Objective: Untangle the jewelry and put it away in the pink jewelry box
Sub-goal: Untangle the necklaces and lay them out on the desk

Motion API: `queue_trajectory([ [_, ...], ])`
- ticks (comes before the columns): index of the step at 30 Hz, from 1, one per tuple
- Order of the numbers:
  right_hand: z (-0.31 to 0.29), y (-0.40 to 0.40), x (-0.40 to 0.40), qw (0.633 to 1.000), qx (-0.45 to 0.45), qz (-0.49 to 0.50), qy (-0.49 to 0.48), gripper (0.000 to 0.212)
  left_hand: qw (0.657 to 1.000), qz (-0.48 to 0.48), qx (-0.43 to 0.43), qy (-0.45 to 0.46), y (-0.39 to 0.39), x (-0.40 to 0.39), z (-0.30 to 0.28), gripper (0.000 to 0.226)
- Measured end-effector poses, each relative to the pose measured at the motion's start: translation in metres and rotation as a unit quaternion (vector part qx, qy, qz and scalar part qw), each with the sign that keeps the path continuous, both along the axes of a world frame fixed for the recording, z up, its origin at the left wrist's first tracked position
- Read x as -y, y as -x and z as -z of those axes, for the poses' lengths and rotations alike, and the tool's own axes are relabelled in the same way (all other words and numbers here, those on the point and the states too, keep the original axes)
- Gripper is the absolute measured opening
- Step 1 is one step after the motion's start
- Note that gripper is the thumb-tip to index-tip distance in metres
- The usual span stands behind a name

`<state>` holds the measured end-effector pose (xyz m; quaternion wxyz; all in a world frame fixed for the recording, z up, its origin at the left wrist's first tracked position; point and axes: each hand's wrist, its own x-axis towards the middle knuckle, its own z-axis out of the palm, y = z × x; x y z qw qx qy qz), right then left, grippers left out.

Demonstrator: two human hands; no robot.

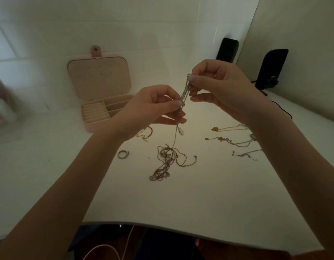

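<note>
Chain [185, 91] held up off the table [209, 194] between both hands, its long axis running near vertical with a slight lean: upper end toward the right hand [216, 87], lower end dropping past the left hand [153, 109]. Right hand sits higher and farther from the body, fingers curled, fingertips pinching the top of the chain. Left hand lower and nearer, thumb and forefinger pinching the same strands just below; the other fingers curl loosely under. The two hands are near each other, with only a short taut stretch of chain between the two pinches. Below the left pinch a single thin strand hangs straight down and runs into the tangled pile [167, 162] lying on the table directly underneath, toward the body from both hands. So the held piece is not yet free; its lower end points into the knot. Judgement: the coming move turns on that downward strand; the left hand is the nearer one to follow it toward the tangle while the right keeps the top end up. Pink jewelry box [98, 94] stands open at far left, lid upright against the wall, well apart from the tangle and on the left hand's side. Ring [123, 154] lies just left of the pile. Separate chains [235, 141] lie spread out to the right, under the right forearm. Red cord piece [149, 132] rests beside the left wrist.
</note>
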<state>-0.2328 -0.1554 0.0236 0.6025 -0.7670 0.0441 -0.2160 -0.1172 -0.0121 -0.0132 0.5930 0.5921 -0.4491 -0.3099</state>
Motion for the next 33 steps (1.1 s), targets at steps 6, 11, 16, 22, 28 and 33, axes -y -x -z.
queue_trajectory([
  [6, 0.006, 0.002, 0.001, 0.999, 0.026, 0.035, -0.026, 0.002, 1.0, -0.002, -0.01, -0.01, 0.001, -0.002, -0.001, 0.007],
  [11, 0.001, 0.003, 0.004, 0.993, 0.051, 0.032, -0.105, 0.007, 0.999, 0.007, 0.022, -0.036, 0.0, -0.004, 0.003, 0.006],
  [16, -0.005, 0.004, 0.008, 0.989, 0.057, 0.041, -0.132, 0.01, 0.997, 0.006, 0.049, -0.062, 0.0, -0.005, 0.006, 0.01],
  [22, -0.006, 0.006, 0.011, 0.987, 0.06, 0.063, -0.139, 0.008, 0.995, 0.021, 0.071, -0.07, -0.004, -0.008, 0.008, 0.015],
  [28, -0.004, 0.005, 0.012, 0.985, 0.062, 0.073, -0.143, 0.011, 0.996, 0.037, 0.055, -0.056, -0.008, -0.008, 0.011, 0.018],
  [33, -0.001, 0.005, 0.01, 0.977, 0.076, 0.063, -0.19, 0.014, 0.997, 0.034, 0.047, -0.049, -0.008, -0.01, 0.012, 0.012],
])
